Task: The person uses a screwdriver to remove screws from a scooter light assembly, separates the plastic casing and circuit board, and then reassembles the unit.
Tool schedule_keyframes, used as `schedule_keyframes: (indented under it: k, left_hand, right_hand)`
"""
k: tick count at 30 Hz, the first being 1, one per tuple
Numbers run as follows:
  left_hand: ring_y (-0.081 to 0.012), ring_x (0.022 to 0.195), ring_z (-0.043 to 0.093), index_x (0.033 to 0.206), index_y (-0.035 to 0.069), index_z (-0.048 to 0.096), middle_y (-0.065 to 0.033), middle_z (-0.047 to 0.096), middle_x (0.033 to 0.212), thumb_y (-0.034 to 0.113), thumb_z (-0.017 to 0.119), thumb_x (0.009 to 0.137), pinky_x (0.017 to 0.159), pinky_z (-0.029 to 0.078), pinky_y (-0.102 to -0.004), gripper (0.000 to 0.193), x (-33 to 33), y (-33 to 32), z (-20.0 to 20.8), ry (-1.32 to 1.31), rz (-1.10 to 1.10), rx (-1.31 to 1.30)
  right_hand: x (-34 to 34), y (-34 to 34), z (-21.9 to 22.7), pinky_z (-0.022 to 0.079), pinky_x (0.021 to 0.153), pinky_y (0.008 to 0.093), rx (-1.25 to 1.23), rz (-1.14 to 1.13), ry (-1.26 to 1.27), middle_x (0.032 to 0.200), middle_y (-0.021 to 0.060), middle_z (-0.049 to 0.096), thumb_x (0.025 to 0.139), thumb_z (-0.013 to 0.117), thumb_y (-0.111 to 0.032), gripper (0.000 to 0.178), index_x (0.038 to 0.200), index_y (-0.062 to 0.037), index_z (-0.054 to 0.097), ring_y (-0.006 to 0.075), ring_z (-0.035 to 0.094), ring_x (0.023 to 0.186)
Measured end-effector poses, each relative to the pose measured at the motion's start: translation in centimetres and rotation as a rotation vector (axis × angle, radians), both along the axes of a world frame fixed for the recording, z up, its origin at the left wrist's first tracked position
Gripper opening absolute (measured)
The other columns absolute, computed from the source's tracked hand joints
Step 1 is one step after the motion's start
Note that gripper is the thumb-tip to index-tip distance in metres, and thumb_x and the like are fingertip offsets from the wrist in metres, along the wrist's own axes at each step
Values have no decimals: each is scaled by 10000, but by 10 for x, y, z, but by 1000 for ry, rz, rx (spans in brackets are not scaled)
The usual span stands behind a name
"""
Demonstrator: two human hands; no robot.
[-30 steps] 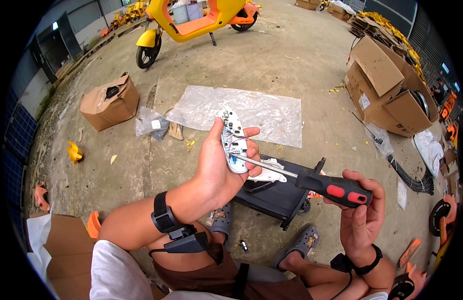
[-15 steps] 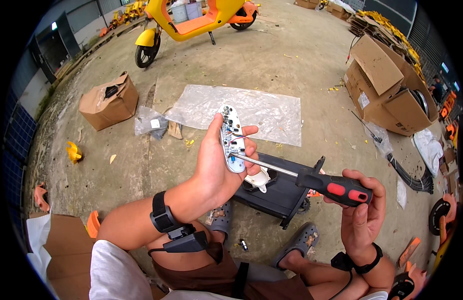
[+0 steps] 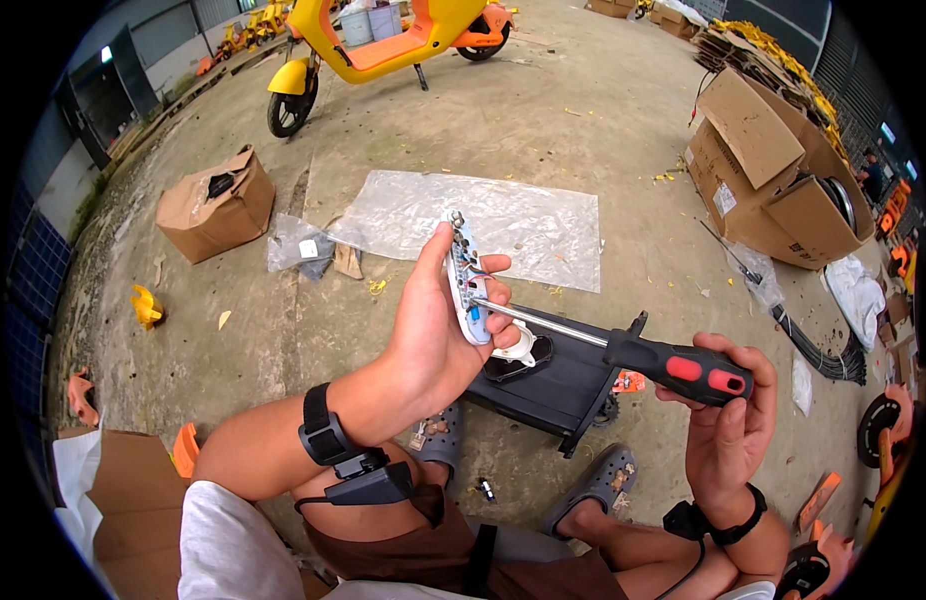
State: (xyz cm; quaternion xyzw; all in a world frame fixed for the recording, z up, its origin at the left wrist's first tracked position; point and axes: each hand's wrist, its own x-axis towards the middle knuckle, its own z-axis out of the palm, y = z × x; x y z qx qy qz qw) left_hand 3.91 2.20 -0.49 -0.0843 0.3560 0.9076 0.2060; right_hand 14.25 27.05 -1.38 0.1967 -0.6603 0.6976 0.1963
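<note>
A narrow white circuit board (image 3: 464, 275) with small components and thin coloured wires rests upright in my left hand (image 3: 430, 300). The thumb lies along its left edge and the fingers curl round its right side. My right hand (image 3: 728, 420) grips the black and red handle of a screwdriver (image 3: 673, 368). Its steel shaft runs left, and the tip meets the lower part of the board; whether it sits in a screw is too small to tell. Below the board, a white plastic housing (image 3: 518, 345) lies on a black panel-like part (image 3: 553, 385) in front of me.
Beyond my hands a clear plastic sheet (image 3: 383, 205) lies on the concrete. A cardboard box (image 3: 218, 205) stands left, a larger open box (image 3: 773, 180) right, with a black cable bundle (image 3: 823, 345) nearer. A yellow scooter (image 3: 383, 50) is parked at the back.
The board has turned in my left hand, showing its face more edge-on. The screwdriver handle has shifted slightly right, with its tip still at the board's lower part.
</note>
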Motion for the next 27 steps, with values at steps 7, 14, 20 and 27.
schedule_keyframes:
  k: [7, 14, 20, 27]
  left_hand:
    - [-151, 552, 430, 1071, -3, 508, -53, 496, 679, 540, 378, 977, 541, 359, -299, 566, 1, 0, 1, -12, 13, 19]
    - [-148, 546, 419, 1091, -10, 508, -45, 486, 677, 549, 397, 968, 538, 360, -295, 584, 2, 0, 1, -5, 5, -4]
    - [-149, 542, 413, 1090, -8, 519, -39, 483, 678, 554, 391, 967, 539, 356, -293, 589, 1, -2, -1, 7, -50, 16]
    - [-150, 541, 421, 1078, 2, 521, -37, 489, 681, 550, 394, 966, 541, 356, -296, 574, 1, -1, -1, -6, -39, 7]
  right_hand:
    - [0, 0, 1, 568, 832, 411, -27, -4, 2, 1325, 230, 463, 986, 508, -306, 452, 1318, -35, 366, 293, 627, 1043]
    - [-1, 0, 1, 568, 825, 406, -41, 3, 12, 1322, 230, 465, 994, 487, -291, 436, 1322, -29, 366, 296, 630, 1033]
    - [-1, -2, 5, 572, 829, 428, -102, -2, -41, 1305, 251, 480, 985, 504, -295, 448, 1312, -17, 375, 307, 616, 1064]
    - [-1, -2, 5, 576, 840, 448, -141, -1, -59, 1299, 263, 485, 977, 526, -298, 461, 1308, -13, 378, 319, 605, 1096]
